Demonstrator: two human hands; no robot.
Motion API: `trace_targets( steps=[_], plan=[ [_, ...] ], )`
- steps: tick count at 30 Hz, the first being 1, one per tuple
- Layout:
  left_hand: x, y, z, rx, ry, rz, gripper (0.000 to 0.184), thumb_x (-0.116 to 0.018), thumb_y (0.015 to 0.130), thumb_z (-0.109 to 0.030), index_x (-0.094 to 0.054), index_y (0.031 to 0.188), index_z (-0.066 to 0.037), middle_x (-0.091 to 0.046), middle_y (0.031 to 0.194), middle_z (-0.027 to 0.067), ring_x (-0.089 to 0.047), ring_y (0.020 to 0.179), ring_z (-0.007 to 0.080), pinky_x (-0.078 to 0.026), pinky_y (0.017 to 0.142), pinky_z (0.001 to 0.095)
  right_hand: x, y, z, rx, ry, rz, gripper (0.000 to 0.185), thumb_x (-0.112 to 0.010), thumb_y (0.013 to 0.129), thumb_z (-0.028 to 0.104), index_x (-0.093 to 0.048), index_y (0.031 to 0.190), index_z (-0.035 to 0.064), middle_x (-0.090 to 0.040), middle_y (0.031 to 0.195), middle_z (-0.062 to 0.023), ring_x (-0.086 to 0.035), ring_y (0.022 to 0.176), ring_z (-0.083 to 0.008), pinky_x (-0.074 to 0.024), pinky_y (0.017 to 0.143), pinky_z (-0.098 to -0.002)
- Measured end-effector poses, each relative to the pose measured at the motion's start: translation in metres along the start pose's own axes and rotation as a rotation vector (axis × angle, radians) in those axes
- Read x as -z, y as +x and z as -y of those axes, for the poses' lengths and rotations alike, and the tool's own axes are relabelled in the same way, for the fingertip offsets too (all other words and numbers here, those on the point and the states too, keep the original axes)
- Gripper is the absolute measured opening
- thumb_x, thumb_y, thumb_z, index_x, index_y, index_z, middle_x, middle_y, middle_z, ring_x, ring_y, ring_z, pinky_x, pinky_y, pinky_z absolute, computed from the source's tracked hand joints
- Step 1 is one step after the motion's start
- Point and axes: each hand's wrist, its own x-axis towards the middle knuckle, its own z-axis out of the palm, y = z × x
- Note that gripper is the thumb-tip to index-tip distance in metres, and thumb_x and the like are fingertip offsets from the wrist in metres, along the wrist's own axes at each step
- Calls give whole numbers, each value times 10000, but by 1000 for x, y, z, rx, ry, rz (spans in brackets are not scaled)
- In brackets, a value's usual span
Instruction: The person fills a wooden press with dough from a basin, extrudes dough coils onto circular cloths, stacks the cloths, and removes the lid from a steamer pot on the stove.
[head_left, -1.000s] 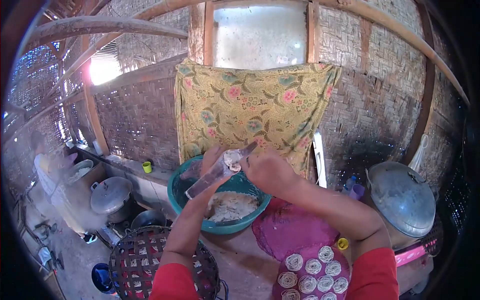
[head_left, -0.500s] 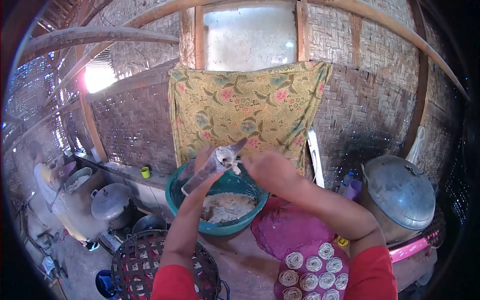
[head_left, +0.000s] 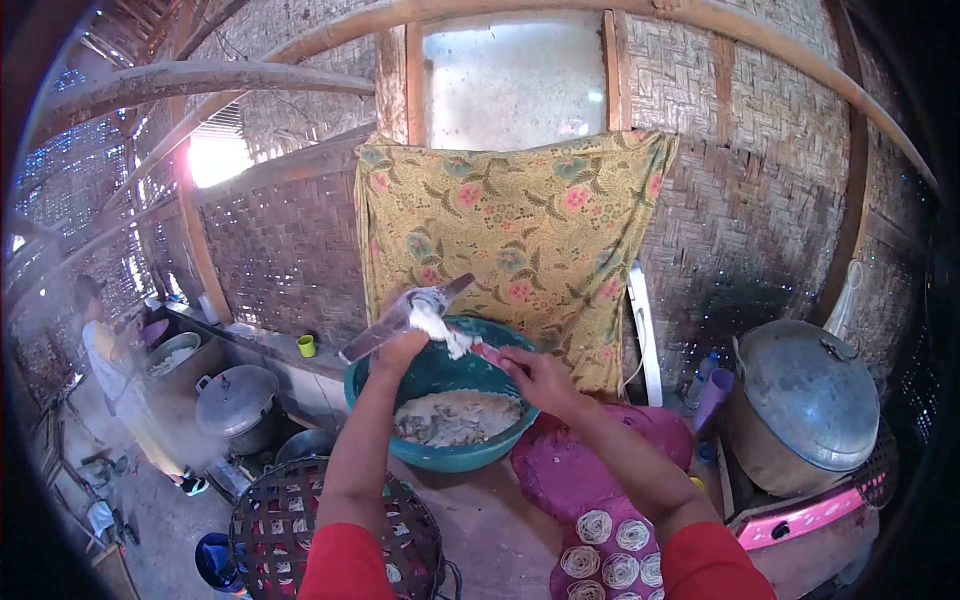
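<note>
Above the teal basin [head_left: 450, 456], my left hand [head_left: 403, 350] is wrapped round a wooden press [head_left: 372, 338] that is tilted, with pale dough [head_left: 428, 320] at its opening. To its right, my right hand [head_left: 538, 380] has its fingers closed on the pink handle of a small tool [head_left: 488, 352]. The tool's far end is covered by dough that hangs beside the press. Inside the basin lies more pale, lumpy dough [head_left: 455, 415].
Coiled noodle nests [head_left: 620, 570] lie on a pink mat at the lower right. A woven basket [head_left: 335, 530] stands lower left. Big lidded pots [head_left: 805, 400] flank both sides. Another person [head_left: 115, 370] stands far left. A patterned cloth [head_left: 510, 230] hangs ahead.
My right hand has moved lower and now shows a pink handle in its fingers. The press has tilted, and more dough shows between it and the tool.
</note>
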Motion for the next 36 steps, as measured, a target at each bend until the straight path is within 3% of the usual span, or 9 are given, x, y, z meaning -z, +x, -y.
trace_targets(
  steps=[5,9,10,16,20,22,25,29,36],
  plan=[
    [2,-7,42,260,-191,-317,324,-653,793,-268,-611,1026,-47,-639,992,112,-595,953,272,-443,886,361,-14,-33,-42,-119,-566,482,349,-532,879,345,-619,1151,144,-648,985,-178,-623,921,-342,-491,779,-402],
    [124,-7,-14,696,-690,-146,235,-613,772,-101,-608,977,15,-626,930,131,-591,877,180,-473,797,347,-23,-43,-56,187,-731,337,383,-500,889,366,-589,1203,165,-566,1185,-170,-527,1095,-352,-415,916,-423],
    [126,-9,-15,526,-1113,-409,169,-591,753,-54,-588,919,-21,-588,872,93,-558,801,170,-459,736,360,-17,-39,-44,126,-468,281,426,-453,915,409,-557,1237,149,-504,1266,-154,-463,1168,-344,-362,968,-434],
    [138,-33,-104,350,-2326,-98,159,-555,666,-85,-451,786,-93,-391,731,16,-410,688,141,-364,701,300,-5,-76,68,-505,1222,433,706,-216,941,597,-431,1314,37,-465,1327,-109,-471,1194,-214,-330,1041,-335],
    [88,-71,-142,375,-2511,140,167,-543,689,-86,-505,852,-70,-467,785,27,-475,749,149,-380,722,299,-13,-151,72,-686,2147,542,693,-323,922,593,-369,1345,46,-550,1023,-133,-564,662,-209,-499,612,-346],
    [73,-95,-156,859,-1874,56,247,-527,759,-59,-564,1001,-31,-580,971,76,-562,921,197,-426,825,322,27,-176,88,-659,2436,796,699,-357,910,591,-358,1346,44,-557,891,-122,-510,486,-180,-482,436,-332],
    [43,-140,-161,661,-1132,-30,241,-607,816,-62,-577,1051,-19,-598,1046,105,-579,1003,205,-473,894,361,85,-212,84,-825,1868,234,660,-381,895,559,-393,1308,44,-503,736,-87,-411,408,-129,-354,329,-269],
    [59,-173,-219,443,-1039,290,291,-645,796,-137,-583,1061,-32,-609,1009,89,-589,942,199,-478,846,345,149,-233,111,-589,711,-199,529,-462,905,388,-389,1296,40,-541,790,-94,-481,479,-157,-417,445,-289],
    [78,-196,-300,79,-1114,657,399,-710,762,-267,-593,1079,-54,-630,943,62,-607,835,188,-487,762,317,190,-242,162,-58,-188,75,707,-652,794,269,-284,1319,-31,-573,1040,-281,-605,961,-416,-479,829,-431]
  ],
)
